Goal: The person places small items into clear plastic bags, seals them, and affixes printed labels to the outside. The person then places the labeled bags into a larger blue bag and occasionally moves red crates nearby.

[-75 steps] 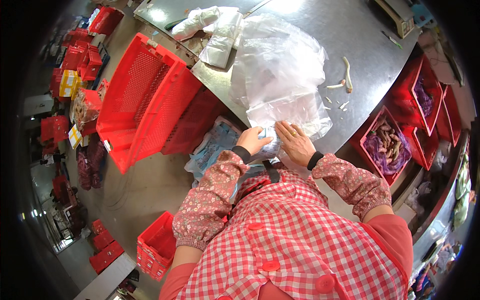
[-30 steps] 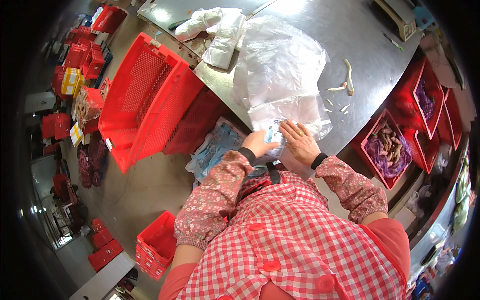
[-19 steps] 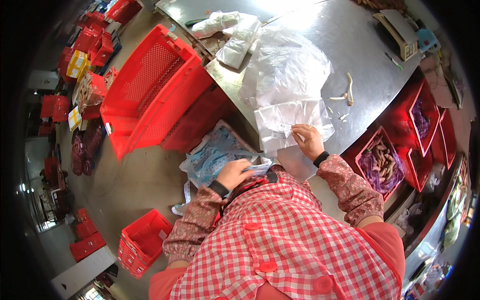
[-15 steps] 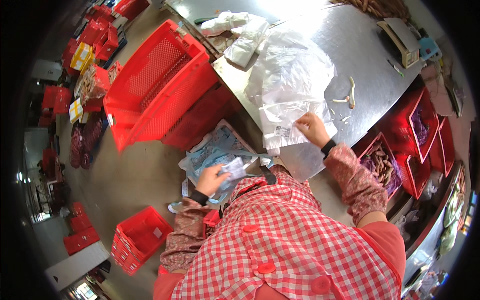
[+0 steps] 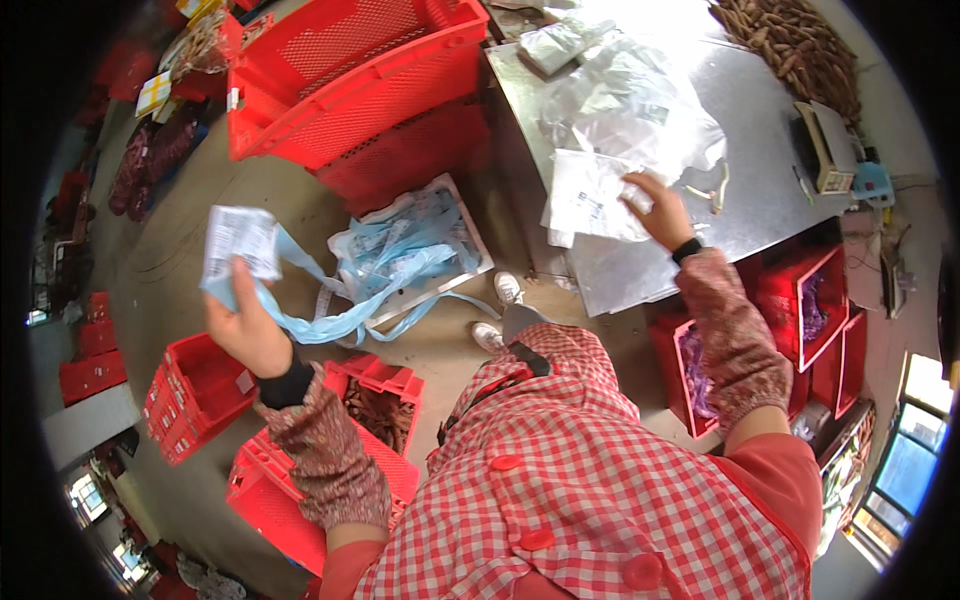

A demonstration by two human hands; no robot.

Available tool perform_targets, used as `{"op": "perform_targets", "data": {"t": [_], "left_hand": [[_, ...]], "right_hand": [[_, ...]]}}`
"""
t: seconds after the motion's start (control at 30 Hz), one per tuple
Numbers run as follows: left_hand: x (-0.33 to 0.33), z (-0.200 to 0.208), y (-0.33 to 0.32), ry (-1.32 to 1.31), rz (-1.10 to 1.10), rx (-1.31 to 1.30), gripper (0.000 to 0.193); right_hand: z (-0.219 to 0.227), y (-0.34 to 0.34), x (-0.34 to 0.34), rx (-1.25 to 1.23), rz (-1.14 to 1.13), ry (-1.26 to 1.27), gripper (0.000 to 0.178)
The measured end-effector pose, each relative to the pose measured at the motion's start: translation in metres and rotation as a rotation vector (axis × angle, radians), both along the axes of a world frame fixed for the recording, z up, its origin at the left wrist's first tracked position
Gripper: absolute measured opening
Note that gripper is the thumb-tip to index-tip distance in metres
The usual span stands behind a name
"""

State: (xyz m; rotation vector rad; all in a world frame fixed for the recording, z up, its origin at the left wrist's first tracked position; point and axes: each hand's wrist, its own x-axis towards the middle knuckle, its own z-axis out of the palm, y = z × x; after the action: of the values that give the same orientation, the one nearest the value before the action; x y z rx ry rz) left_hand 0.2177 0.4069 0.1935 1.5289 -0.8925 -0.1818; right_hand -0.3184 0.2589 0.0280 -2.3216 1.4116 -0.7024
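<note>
My left hand [image 5: 247, 330] is raised out to the left, closed on a strip of labels. Its white printed label [image 5: 240, 242] stands up past my fingers, and the pale blue backing strip [image 5: 385, 318] trails to the right into a white-rimmed tray [image 5: 465, 225] heaped with more of it. On the metal table [image 5: 640, 275] lies a stack of white plastic bags [image 5: 600, 180]. My right hand [image 5: 660, 215] is at the near edge of the stack, thumb and fingers pinched on a bit of clear plastic. A printed patch shows on the top bag beside it.
Large red crates [image 5: 380, 120] stand left of the table. A crate of brown roots [image 5: 385, 415] sits beside my left arm, next to a red crate [image 5: 200, 390]. More red crates [image 5: 800, 300] are under the table's right side. A root pile [image 5: 795, 50] and scale [image 5: 828, 150] occupy the far table.
My left hand has moved left and up, drawing the label strip out from the tray. My right hand stays at the bags. The whole view has shifted.
</note>
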Motion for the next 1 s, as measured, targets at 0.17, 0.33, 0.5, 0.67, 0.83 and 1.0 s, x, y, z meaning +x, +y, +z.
{"op": "perform_targets", "data": {"t": [0.17, 0.33, 0.5, 0.67, 0.83, 1.0], "left_hand": [[0.083, 0.005, 0.090, -0.108, 0.300, 0.387, 0.025], [0.131, 0.110, 0.151, -0.481, 0.371, 0.051, 0.044], [-0.026, 0.040, 0.065, -0.364, -0.088, 0.473, 0.020], [-0.209, -0.020, -0.039, -0.431, -0.722, 0.354, 0.021], [-0.319, -0.065, -0.096, -0.422, -0.882, 0.398, 0.027], [-0.354, -0.160, -0.142, 0.226, -0.872, 0.675, 0.034]], "right_hand": [[-0.053, 0.019, -0.001, -0.011, -0.003, 0.364, 0.042], [-0.070, -0.013, -0.017, -0.057, -0.026, 0.030, 0.016], [-0.040, -0.118, -0.051, 0.330, 0.475, 0.147, 0.023], [0.055, -0.197, -0.082, -0.413, -0.442, 0.191, 0.023], [0.052, -0.104, -0.051, 0.203, 0.396, -0.455, 0.023], [-0.002, -0.038, -0.039, 0.528, -0.024, -0.889, 0.031]]}}
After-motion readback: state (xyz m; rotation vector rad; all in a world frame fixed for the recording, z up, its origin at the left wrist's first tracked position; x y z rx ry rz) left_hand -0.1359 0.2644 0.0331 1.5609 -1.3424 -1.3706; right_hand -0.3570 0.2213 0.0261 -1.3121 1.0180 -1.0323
